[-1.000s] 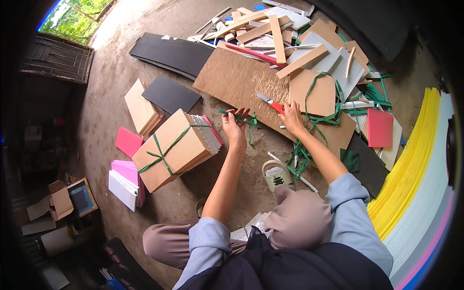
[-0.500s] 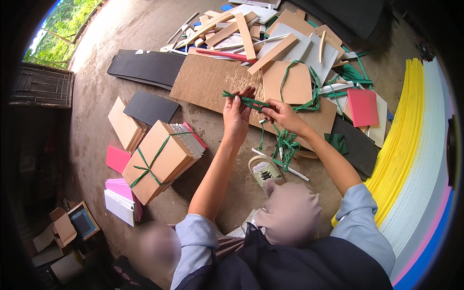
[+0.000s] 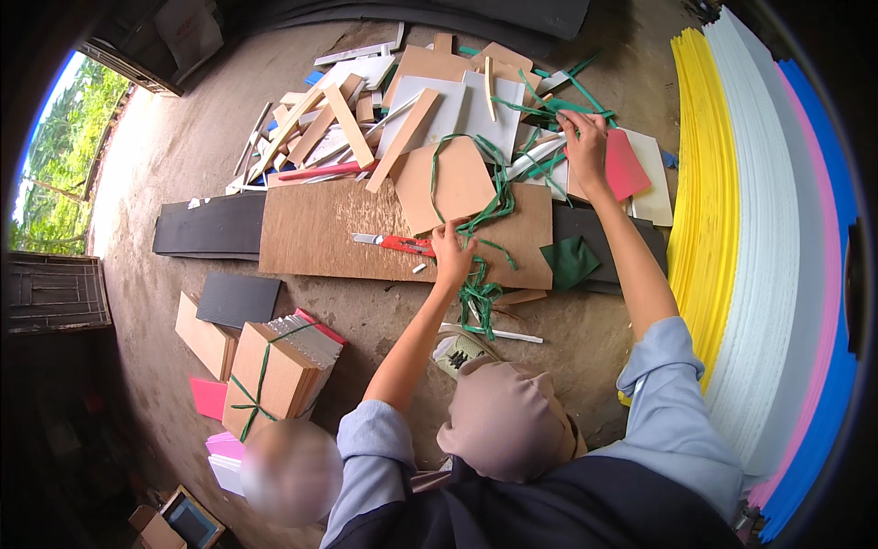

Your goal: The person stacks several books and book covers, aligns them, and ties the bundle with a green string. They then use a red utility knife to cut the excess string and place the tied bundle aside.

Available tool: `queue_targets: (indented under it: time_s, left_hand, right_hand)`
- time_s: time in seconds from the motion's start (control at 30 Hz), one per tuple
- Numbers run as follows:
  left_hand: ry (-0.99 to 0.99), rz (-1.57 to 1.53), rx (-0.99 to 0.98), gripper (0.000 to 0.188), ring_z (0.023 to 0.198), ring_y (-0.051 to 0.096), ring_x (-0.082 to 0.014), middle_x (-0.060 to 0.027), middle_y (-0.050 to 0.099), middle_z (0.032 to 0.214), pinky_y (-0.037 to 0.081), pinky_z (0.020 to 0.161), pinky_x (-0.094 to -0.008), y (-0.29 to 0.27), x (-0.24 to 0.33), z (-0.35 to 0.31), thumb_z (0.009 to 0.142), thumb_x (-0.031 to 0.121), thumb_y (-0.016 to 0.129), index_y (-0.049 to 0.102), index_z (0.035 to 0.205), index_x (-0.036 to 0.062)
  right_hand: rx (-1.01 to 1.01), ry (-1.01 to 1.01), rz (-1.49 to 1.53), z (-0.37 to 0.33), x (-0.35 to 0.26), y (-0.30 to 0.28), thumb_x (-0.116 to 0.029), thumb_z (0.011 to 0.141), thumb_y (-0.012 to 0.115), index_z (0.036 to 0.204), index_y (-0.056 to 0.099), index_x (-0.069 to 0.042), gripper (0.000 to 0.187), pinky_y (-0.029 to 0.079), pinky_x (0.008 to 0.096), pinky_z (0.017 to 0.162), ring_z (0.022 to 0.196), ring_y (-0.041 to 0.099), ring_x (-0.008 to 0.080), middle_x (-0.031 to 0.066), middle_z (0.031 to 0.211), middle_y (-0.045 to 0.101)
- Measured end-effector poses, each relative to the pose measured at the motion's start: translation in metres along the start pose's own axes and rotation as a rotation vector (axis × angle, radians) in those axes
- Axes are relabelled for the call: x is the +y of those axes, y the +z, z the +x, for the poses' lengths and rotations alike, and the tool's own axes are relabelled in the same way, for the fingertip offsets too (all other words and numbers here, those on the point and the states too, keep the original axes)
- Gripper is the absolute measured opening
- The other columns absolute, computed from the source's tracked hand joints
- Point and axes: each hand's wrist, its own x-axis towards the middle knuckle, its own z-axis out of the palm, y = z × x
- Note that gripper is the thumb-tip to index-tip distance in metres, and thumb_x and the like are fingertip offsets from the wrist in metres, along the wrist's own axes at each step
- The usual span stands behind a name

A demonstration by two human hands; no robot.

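I saw my left hand point(image 3: 452, 249) down on the big brown board point(image 3: 320, 233) that lay flat on the floor point(image 3: 183, 156), its fingers pinched around a green plastic strap point(image 3: 477, 212). That strap looped up over a smaller tan cardboard piece point(image 3: 448, 183) resting on the board and trailed down past my hand into a tangle of green strap point(image 3: 477, 297) at the board's near edge. A red utility knife point(image 3: 395, 243) lay on the board just left of that hand, not touched.

My right hand point(image 3: 585, 146) was stretched out farther, closed over more green straps point(image 3: 549, 108) in the scrap pile, just beside a red card point(image 3: 626, 166). White sheets point(image 3: 457, 105) and wooden slats point(image 3: 343, 114) lay heaped behind.

To my left, a bundle of brown boards point(image 3: 274, 375) sat tied with green strap, with a dark grey sheet point(image 3: 238, 297) near it. Along my right ran stacked foam sheets point(image 3: 722, 183) in yellow, white, pink and blue.
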Motion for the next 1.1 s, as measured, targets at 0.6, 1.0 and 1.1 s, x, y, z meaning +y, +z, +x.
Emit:
queue_targets:
  time_s: [0.6,1.0,1.1]
  left_hand:
    - [0.059,0.046,0.027,0.020,0.073,0.060,-0.0242,-0.0144,0.060,0.079,0.049,0.065,-0.0318,0.021,-0.027,0.003,0.071,-0.007,0.053,0.056,0.090,-0.0009]
    - [0.192,-0.195,-0.283,0.054,0.078,0.054,-0.0159,-0.0090,0.053,0.099,0.047,0.069,-0.0259,-0.040,0.044,-0.009,0.067,0.003,0.070,0.045,0.116,0.0075]
    - [0.371,-0.049,-0.293,0.052,0.084,0.052,-0.0213,-0.0132,0.046,0.108,0.046,0.074,-0.0285,-0.042,0.053,-0.025,0.073,0.011,0.066,0.045,0.120,0.0101]
  right_hand:
    - [-1.067,-0.228,0.129,-0.153,-0.013,0.092,-0.021,0.064,0.063,0.130,0.033,-0.013,0.073,0.016,0.0507,0.104,0.125,0.025,0.0311,0.0107,0.131,0.036]
    - [-0.622,0.135,0.444,-0.109,-0.055,-0.016,0.001,0.083,0.040,0.092,0.048,0.002,0.012,0.041,0.0294,0.072,0.077,0.054,0.0225,0.0129,0.085,0.052]
    - [-0.587,0.074,0.468,-0.100,-0.080,-0.049,0.000,0.084,0.040,0.093,0.049,0.001,0.013,0.041,0.0277,0.071,0.075,0.051,0.0168,0.0094,0.083,0.051]
